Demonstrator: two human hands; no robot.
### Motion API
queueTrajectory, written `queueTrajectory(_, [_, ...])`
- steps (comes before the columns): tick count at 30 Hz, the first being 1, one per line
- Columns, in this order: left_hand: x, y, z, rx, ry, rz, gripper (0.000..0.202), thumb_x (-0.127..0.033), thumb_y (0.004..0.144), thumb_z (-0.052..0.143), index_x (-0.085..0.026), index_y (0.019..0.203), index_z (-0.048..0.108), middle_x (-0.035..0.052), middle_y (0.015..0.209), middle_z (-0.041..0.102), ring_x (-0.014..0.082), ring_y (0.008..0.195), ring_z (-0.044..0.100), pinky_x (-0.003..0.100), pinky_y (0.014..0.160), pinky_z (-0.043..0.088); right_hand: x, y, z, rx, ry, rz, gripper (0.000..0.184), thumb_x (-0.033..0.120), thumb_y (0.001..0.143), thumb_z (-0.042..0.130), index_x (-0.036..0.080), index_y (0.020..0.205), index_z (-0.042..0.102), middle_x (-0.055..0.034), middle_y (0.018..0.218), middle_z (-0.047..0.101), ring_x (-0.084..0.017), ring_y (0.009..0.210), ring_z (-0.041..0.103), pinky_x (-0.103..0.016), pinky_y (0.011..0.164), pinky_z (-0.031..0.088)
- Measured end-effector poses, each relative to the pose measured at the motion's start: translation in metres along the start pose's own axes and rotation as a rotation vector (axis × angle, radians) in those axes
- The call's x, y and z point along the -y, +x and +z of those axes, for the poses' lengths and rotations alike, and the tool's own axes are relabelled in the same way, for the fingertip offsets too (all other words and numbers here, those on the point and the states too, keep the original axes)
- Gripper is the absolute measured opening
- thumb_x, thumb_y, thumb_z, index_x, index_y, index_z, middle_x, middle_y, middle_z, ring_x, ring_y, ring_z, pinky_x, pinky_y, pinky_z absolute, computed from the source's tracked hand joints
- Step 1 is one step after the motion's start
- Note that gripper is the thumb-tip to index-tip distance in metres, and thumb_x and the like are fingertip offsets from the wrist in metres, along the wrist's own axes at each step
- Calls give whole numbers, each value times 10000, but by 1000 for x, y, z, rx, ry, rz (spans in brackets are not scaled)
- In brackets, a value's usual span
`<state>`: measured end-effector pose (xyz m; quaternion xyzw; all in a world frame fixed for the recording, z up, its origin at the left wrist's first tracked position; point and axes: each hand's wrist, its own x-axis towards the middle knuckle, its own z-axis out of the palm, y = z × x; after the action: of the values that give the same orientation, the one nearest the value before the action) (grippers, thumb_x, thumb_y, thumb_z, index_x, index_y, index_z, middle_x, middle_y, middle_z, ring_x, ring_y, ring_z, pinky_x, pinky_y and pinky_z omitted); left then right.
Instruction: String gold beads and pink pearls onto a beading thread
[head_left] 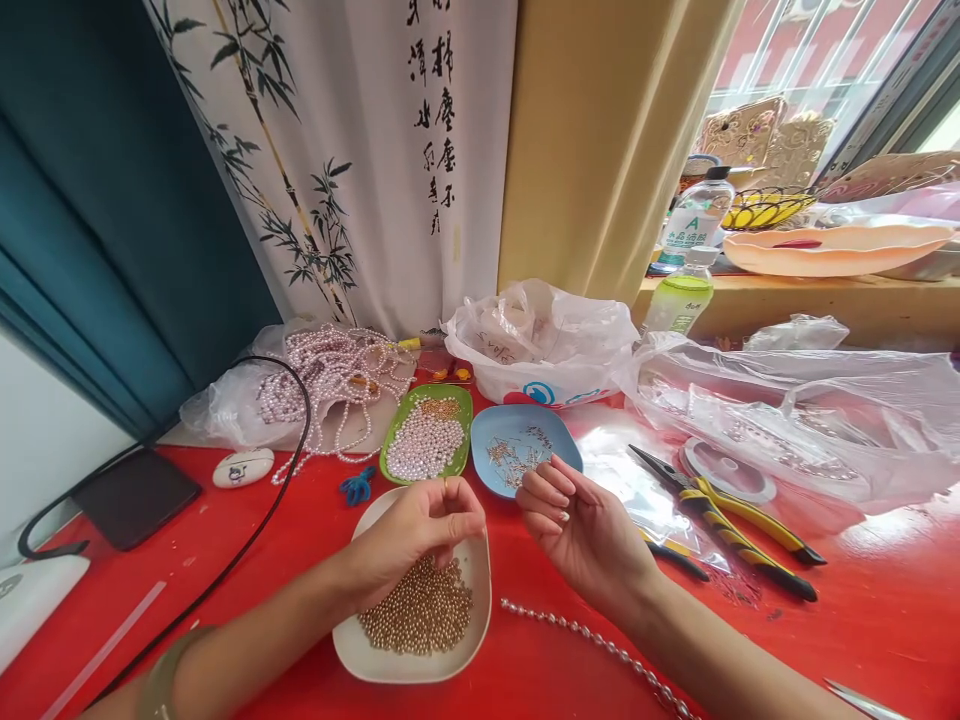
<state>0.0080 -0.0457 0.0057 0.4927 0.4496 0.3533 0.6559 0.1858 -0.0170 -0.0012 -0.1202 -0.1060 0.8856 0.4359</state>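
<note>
My left hand (pixel 442 522) hovers over a white dish (pixel 478 635) of small gold beads (pixel 416 610). Its thumb and fingertips are pinched together, and whatever lies between them is too small to make out. To the right, my right hand (pixel 574 515) is raised with its fingers curled in, near the edge of a blue dish (pixel 489 480) that holds thin metal pins (pixel 517 455). A tiny pale spot shows by its fingertips; I cannot tell whether it is a bead or a nail. Below it a strand of silvery beads (pixel 585 630) runs along the red table and partly under my right forearm.
A green dish (pixel 390 440) of pink and gold beads stands behind. Pink bead strings (pixel 330 370) lie at the back left. Yellow-black pliers (pixel 720 510) and plastic bags (pixel 795 410) are at right. A black cable (pixel 255 540) crosses the left side; scissor-like tips (pixel 859 697) show bottom right.
</note>
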Motion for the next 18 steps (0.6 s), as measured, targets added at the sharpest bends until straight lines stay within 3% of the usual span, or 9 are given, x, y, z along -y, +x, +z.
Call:
queueTrajectory(10, [-3,0,1,20,51,12,217,-331,719,596,-137,709,498,34,700,612,62,486,362,206,459,258,1,-1,2,-18,10,20,338,167,757,561,178,518,322,74,538,214,-50,432,260,-132,394,300])
queueTrajectory(18, [-3,-1,1,9,58,28,189,-299,715,609,-139,690,512,40,705,618,75,535,411,201,478,291,0,-1,3,23,-16,53,353,178,761,560,176,516,306,74,522,223,-48,429,238,-117,391,289])
